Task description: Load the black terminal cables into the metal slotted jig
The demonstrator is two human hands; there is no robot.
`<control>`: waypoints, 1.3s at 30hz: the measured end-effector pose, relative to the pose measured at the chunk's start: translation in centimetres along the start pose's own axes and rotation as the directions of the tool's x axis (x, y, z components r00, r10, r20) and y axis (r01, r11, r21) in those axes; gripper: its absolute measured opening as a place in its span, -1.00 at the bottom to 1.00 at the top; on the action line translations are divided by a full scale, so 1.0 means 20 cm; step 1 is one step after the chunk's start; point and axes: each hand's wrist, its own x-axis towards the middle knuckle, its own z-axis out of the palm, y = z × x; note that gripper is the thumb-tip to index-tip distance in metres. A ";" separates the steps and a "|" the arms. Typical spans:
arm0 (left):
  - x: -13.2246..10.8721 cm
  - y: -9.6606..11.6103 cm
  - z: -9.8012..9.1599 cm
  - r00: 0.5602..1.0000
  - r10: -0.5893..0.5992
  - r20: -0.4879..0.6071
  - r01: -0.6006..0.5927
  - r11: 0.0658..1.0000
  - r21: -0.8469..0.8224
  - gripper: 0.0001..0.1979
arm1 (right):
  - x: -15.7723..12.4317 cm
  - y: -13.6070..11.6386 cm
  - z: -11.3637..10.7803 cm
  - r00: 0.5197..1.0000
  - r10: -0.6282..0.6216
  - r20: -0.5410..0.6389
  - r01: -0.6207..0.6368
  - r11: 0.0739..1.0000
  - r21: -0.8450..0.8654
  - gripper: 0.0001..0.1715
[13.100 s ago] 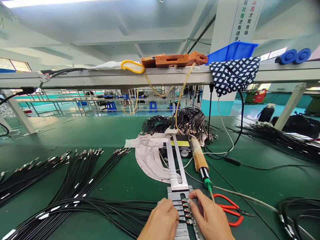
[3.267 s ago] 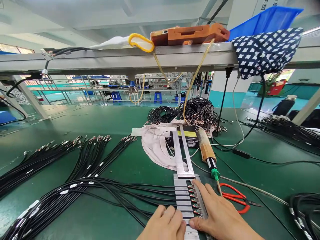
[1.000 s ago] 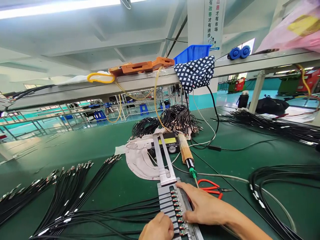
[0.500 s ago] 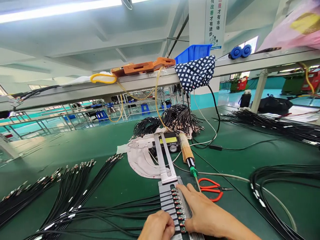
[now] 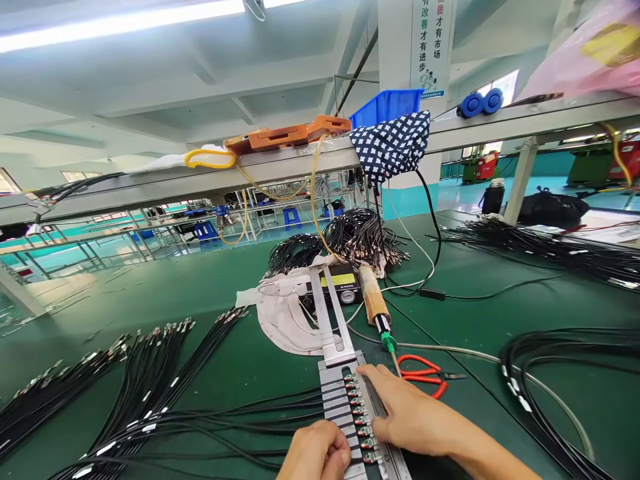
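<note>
A grey metal slotted fixture (image 5: 330, 393) lies in front of me. Several black cables (image 5: 240, 417) enter its slots from the left, and their small metal connectors (image 5: 359, 411) form a row along it. My left hand (image 5: 320, 450) is closed at the fixture's lower left side, its fingertips pinched where a black cable passes; the exact grip is partly hidden. My right hand (image 5: 413, 413) rests on the metal bar (image 5: 371, 393) at the right of the connectors. Its fingers stretch forward, with the thumb apart, close to the lower connectors.
A soldering iron (image 5: 375, 300) with a taped handle lies beyond the fixture, beside red-handled cutters (image 5: 423, 377). Behind are a white cloth (image 5: 283, 327) and a black box (image 5: 345, 287). Cable bundles lie left (image 5: 135, 373) and right (image 5: 540, 387). A shelf rail (image 5: 280, 160) crosses above.
My right hand has shifted slightly upward and its thumb has slid up from the lowest connectors. My left hand stays in nearly the same place.
</note>
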 end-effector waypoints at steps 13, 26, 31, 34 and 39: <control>0.00 0.01 0.01 0.998 -0.009 -0.065 0.010 1.000 0.020 -0.84 | -0.01 -0.14 0.06 0.991 0.132 0.038 -0.125 0.981 -0.148 0.13; -0.01 -0.01 0.04 0.996 -0.035 -0.077 0.030 0.997 -0.067 -0.88 | -0.02 -0.12 0.04 0.992 0.119 0.046 -0.111 0.984 -0.139 0.14; -0.02 -0.01 0.04 0.995 -0.085 -0.048 0.079 0.989 -0.125 -0.87 | -0.01 -0.16 0.09 0.985 0.167 -0.035 -0.171 0.974 -0.148 -0.02; -0.02 -0.01 0.05 0.998 -0.045 -0.046 0.044 0.999 -0.025 -0.85 | -0.02 -0.09 0.03 0.996 0.084 -0.023 -0.086 0.994 -0.061 -0.21; -0.02 0.03 0.04 0.990 0.081 -0.113 -0.068 0.990 0.120 -0.81 | -0.01 0.02 -0.03 1.000 -0.012 -0.028 0.013 0.999 0.036 -0.42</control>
